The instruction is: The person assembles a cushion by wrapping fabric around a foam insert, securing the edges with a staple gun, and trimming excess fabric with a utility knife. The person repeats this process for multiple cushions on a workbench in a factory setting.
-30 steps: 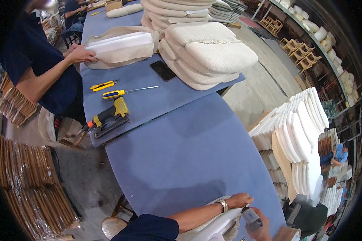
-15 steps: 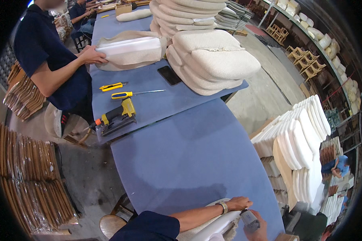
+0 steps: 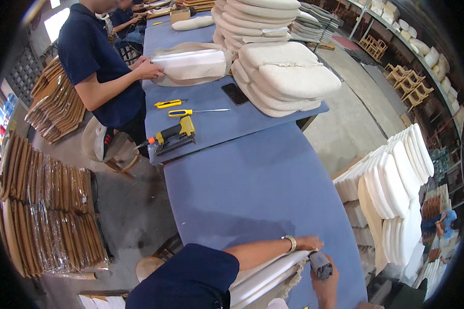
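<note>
A cream cushion (image 3: 265,282) with a white panel along it and a frayed fabric edge lies at the table's near edge. My left hand (image 3: 309,242), a watch on its wrist, is closed on the cushion's far end, gripping the fabric; its fingertips are partly hidden. Just below it, my right hand (image 3: 326,288) is wrapped round a tool with a grey, blocky head, apparently a staple gun (image 3: 321,265). The tool's head sits against or close to the cushion's end; its nose is hidden.
Across the blue table (image 3: 252,185) lie a yellow-black staple gun (image 3: 176,135), screwdriver (image 3: 198,112), yellow cutter (image 3: 170,104) and phone (image 3: 234,93). A co-worker (image 3: 100,67) holds another cushion (image 3: 191,67). Cushion stacks (image 3: 288,77) stand behind; white pads (image 3: 392,180) rise at right, wrapped brown panels (image 3: 51,206) at left.
The whole view has shifted, so the table and surroundings sit farther right. More of the cushion shows below my left arm. Both hands stay at the cushion's far end, the tool still in the right.
</note>
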The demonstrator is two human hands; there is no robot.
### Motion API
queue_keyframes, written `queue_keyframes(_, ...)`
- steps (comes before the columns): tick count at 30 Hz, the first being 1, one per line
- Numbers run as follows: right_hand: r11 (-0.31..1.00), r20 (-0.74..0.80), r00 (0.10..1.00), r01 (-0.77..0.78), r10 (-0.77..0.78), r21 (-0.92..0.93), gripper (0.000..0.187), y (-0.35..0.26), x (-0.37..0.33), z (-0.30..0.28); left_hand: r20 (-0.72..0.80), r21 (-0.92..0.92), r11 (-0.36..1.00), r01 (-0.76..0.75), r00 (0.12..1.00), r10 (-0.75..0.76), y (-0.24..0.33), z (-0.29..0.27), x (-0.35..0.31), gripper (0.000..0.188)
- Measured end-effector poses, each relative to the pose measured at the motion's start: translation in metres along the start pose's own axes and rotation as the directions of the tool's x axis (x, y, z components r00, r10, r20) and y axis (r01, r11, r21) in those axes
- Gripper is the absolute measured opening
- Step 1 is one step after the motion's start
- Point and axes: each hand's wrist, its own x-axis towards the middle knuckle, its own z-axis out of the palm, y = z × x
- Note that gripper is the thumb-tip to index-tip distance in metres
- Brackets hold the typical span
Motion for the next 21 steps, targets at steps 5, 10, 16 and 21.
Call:
queue_keyframes(5, 0.947, -0.171, 0.982, -0.026, 0.085, 0.322, 0.066, 0.046, -0.052, 0.022, 0.018, -0.168, 0.965, 0.199, 0.98, -0.199, 0.048, -0.026, -0.019, 0.053)
queue_keyframes(10, 0.981, -0.308, 0.932, -0.178, 0.193, 0.077, 0.069, 0.15, -0.127, 0.09, 0.022, -0.163, 0.964, 0.208, 0.978, -0.207, 0.06, -0.029, -0.016, 0.057)
queue_keyframes(16, 0.933, -0.363, 0.877, -0.356, 0.316, -0.048, 0.08, 0.244, -0.2, 0.189, 0.024, -0.248, 0.932, 0.265, 0.963, -0.268, 0.051, -0.023, -0.01, 0.057)
queue_keyframes(21, 0.916, -0.458, 0.85, -0.367, 0.26, -0.161, 0.08, 0.242, -0.206, 0.203, -0.033, -0.264, 0.933, 0.244, 0.965, -0.262, 0.038, -0.032, 0.001, 0.058)
